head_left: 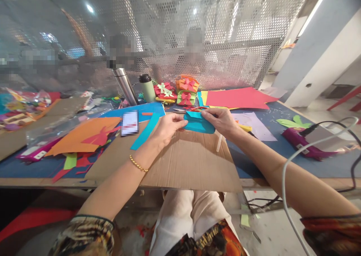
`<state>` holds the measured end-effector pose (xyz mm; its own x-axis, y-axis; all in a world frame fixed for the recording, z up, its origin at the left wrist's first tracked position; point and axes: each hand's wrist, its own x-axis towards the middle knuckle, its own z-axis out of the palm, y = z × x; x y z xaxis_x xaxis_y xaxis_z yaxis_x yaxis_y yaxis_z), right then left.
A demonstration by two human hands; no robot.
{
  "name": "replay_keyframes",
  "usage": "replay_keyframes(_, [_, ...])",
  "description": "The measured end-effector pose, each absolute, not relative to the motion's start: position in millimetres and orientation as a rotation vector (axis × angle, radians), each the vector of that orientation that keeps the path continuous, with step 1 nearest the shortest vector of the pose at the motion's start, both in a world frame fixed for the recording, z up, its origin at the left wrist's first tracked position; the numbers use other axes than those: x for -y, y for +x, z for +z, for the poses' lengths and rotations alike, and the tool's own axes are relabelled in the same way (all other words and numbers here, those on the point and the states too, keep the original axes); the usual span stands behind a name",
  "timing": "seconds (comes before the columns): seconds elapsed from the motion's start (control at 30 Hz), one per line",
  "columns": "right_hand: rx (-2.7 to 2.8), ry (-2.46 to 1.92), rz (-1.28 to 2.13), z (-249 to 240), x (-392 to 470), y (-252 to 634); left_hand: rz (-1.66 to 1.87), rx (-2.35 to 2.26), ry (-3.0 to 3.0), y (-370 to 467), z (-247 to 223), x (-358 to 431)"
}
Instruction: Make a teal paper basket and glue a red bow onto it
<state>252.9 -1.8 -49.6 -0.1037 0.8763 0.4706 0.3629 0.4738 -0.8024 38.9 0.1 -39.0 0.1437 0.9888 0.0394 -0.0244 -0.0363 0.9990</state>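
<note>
Showing over brown cardboard (188, 160), a folded blue paper (199, 125) is pinched on its left by the left hand (168, 127) and upper right by the right hand (222, 120).

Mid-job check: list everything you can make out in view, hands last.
Table: one, blue, across the view
Cardboard: one sheet, brown, on the table
Folded paper: one, turquoise, held at centre
Paper strip: one, turquoise, cardboard's left side
Scissors: one pair, reddish handles, behind the folded paper
Stick: one, translucent, right of centre
Bow-topped items: at least three, mixed colours, centre back
Flask: one, silver, back left
Bottle: one, pale green, beside the flask
Large paper sheets: several, orange left, red and lilac right
Cased devices: two, purple, left and right
Left hand: one, bare, folded paper's left end
Right hand: one, bare, its right end
</note>
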Motion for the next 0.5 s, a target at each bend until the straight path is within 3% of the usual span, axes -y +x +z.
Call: replay_keyframes(0.5, [1.704,-1.131,0.560,-43.7,1.9,255.6,1.072,-0.938,1.270,33.2,-42.6,-4.5])
